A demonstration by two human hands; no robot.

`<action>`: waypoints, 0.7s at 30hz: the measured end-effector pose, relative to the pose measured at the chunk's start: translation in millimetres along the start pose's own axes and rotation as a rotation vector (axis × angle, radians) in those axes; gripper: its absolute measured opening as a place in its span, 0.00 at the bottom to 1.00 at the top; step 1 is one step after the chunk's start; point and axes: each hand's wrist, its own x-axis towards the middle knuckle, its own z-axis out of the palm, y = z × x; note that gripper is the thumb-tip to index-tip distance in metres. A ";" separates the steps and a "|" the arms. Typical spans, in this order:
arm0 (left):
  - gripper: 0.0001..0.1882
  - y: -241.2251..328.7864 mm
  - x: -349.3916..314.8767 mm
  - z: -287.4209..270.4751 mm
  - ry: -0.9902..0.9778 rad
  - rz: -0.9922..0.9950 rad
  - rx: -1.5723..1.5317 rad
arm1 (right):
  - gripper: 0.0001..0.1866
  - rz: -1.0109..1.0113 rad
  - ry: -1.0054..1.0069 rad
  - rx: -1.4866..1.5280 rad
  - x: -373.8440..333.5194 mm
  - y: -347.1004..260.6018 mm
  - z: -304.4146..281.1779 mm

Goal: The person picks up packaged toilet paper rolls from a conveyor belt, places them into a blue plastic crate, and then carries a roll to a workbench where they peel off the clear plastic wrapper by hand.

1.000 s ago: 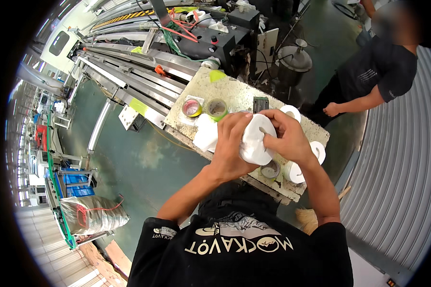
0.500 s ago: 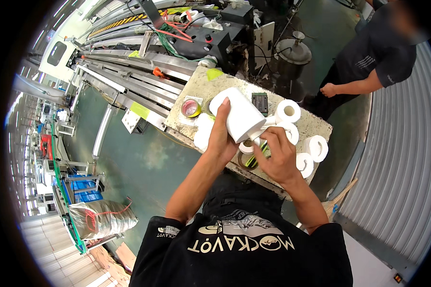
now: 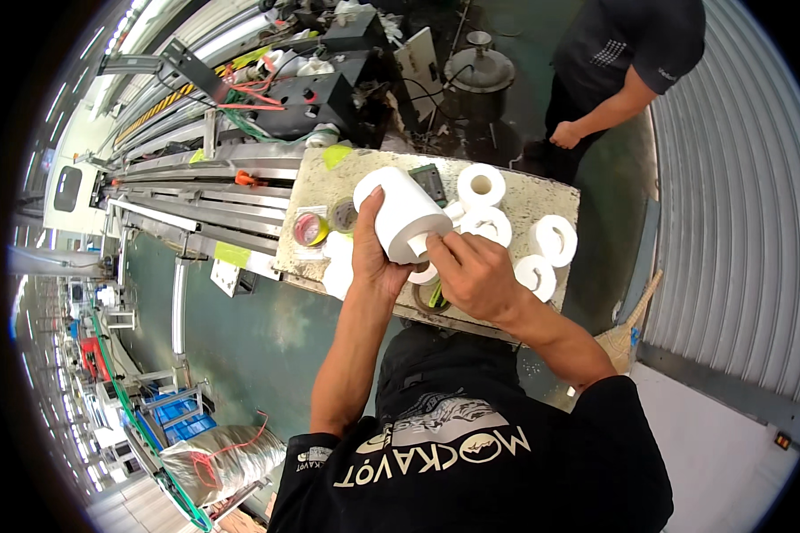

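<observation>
A wide white roll [image 3: 400, 209] is held tilted above the table, my left hand [image 3: 375, 256] wrapped round its side with the thumb on top. At the roll's near end, my right hand [image 3: 482, 277] pinches a small white piece [image 3: 420, 243] against the middle of the end face. Whether that piece is a core or a loose strip, I cannot tell. Below my hands lie a brown tape ring [image 3: 430, 300] and a yellow-green cutter [image 3: 436, 294], partly covered by my right hand. Another white roll [image 3: 424, 274] is mostly hidden behind my fingers.
Several narrow white rolls, one a standing ring [image 3: 481, 186], sit on the worn table [image 3: 542, 195]'s right side. A yellow-pink tape roll [image 3: 310, 229] and a dark device [image 3: 428, 184] lie there too. Machine rails [image 3: 213, 191] adjoin at left; a person [image 3: 613, 80] stands at far right.
My right hand has moved in against the roll's end, and its white piece now sits closer to the face. The whole view has shifted, putting the table further left.
</observation>
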 end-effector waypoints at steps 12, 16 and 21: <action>0.51 -69.1 85.9 56.0 -0.273 0.326 0.941 | 0.10 1.122 0.655 0.469 -155.3 47.9 -65.7; 0.59 -137.4 138.1 75.7 -0.388 0.431 1.168 | 0.09 1.421 0.967 0.713 -230.1 62.4 -73.0; 0.61 -190.8 191.5 65.2 -0.308 0.440 1.414 | 0.08 1.564 1.068 0.722 -286.3 37.8 -82.8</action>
